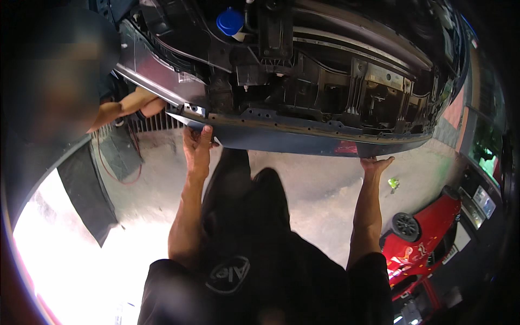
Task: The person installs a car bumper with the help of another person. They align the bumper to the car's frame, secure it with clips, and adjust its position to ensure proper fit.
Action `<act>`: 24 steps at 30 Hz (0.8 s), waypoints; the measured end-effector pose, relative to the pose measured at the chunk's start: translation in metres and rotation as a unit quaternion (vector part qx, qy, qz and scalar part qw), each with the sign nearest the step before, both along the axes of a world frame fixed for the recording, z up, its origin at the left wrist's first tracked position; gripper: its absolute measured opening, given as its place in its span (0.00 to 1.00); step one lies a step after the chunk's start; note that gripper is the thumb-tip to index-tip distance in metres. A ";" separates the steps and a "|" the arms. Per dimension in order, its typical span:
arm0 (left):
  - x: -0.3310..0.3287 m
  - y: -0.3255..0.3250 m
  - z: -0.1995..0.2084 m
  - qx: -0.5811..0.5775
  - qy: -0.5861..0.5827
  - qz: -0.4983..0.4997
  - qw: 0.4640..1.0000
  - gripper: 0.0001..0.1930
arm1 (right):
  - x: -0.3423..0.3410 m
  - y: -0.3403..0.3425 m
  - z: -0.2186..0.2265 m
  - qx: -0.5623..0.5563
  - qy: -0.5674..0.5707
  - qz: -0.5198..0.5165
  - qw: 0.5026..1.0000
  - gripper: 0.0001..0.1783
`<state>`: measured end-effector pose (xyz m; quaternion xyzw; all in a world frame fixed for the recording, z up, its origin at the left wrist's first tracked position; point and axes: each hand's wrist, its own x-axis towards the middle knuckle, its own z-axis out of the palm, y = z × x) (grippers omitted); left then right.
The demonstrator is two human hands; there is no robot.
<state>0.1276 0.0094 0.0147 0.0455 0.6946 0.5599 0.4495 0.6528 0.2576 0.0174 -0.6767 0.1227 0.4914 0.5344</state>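
The bumper (281, 142), dark and long, lies across the front of a car (292, 70) with an exposed engine bay, along its near side, with a small red patch toward its right end. The left hand (198, 149) is at the bumper's left end, pinching its lower edge, thumb upright against the near face and fingers curled. The right hand (375, 164) bears against the underside near the right end, thumb spread outward to the right; the fingers are partly hidden, and whether they close on the bumper cannot be told. At far left, a co-worker's arm (129, 106) reaches toward the car's left side. A blue cap (229, 21) sits at the far side of the bay. A red car (428, 233) stands at near right, and a small green object (394, 183) lies on the floor (319, 189).
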 end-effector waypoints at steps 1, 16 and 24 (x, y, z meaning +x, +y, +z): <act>-0.001 0.002 0.004 -0.023 -0.008 0.003 1.000 0.29 | -0.002 0.007 0.004 -0.003 -0.001 0.029 1.000 0.62; 0.009 0.018 0.026 -0.064 -0.003 0.035 0.997 0.27 | 0.044 0.036 -0.007 -0.025 0.119 0.197 0.973 0.68; 0.003 0.007 0.020 -0.099 -0.021 0.014 0.995 0.28 | 0.016 0.053 0.023 -0.074 0.122 0.194 0.971 0.66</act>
